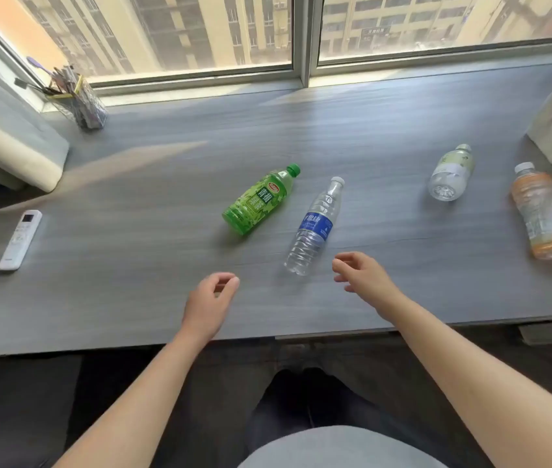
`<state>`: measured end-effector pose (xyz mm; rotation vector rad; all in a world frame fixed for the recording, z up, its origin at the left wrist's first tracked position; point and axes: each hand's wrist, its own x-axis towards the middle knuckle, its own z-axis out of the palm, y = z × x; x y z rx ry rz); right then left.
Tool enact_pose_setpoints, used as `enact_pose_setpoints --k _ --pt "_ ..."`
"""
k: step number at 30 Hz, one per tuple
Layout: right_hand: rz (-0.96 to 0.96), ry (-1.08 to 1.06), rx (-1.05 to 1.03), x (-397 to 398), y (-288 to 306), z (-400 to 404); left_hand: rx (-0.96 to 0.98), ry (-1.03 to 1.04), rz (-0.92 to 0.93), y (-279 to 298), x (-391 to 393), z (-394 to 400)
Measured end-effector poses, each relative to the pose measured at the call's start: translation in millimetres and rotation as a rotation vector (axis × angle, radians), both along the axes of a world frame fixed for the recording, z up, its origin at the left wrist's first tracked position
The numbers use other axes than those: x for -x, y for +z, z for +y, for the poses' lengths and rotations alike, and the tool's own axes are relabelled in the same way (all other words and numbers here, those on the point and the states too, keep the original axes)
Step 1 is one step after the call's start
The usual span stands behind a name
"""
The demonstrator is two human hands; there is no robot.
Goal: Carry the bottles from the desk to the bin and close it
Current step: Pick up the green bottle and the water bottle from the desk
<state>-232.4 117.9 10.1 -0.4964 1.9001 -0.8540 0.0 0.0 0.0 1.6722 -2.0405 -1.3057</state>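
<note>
Lying on their sides across the grey desk (132,298) are four bottles: a green bottle (258,201), a clear blue-labelled bottle (315,228), a small clear bottle (450,173) and an orange bottle (541,214). Both hands hover empty, fingers loosely curled: left hand (208,305), right hand (364,276) just beside the blue-labelled one's base. A white remote (20,239) rests far left

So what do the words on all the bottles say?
Green bottle: "青梅绿茶" in white; the red logo above it is too small to read.
Blue-label bottle: white writing, too blurred to read.
Clear bottle: label too blurred.
Orange bottle: label too blurred.
Remote: buttons unreadable.
</note>
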Motion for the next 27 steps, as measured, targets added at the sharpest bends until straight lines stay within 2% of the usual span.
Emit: enact_pose_setpoints --k 3,7,10,14,18,23,27 --pt "0.113 -0.024 -0.037 7.1 -6.8 -35.7 0.148 -0.072 -0.068 0.1 29.9 -40.0" --pt "0.123 -0.149 -0.110 11.3 -19.9 -73.4 0.239 -0.148 -0.193 -7.1 64.5 -87.6" --pt "0.089 -0.241 -0.180 10.6 -32.7 -89.5 0.253 -0.207 -0.309 -22.5 79.6 -114.2" --pt "0.121 -0.206 -0.266 5.7 -47.5 -102.3 0.240 -0.292 -0.385 -38.8 97.1 -134.0" --pt "0.117 -0.203 -0.263 6.1 -52.8 -111.2 0.225 -0.324 -0.418 -47.6 108.7 -139.8" --pt "0.001 -0.274 -0.204 11.0 -59.9 -109.9 0.192 -0.305 -0.463 -51.9 111.3 -136.4" --pt "-0.299 -0.419 -0.051 15.6 -57.2 -99.7 0.145 -0.196 -0.435 -43.4 103.6 -133.9"
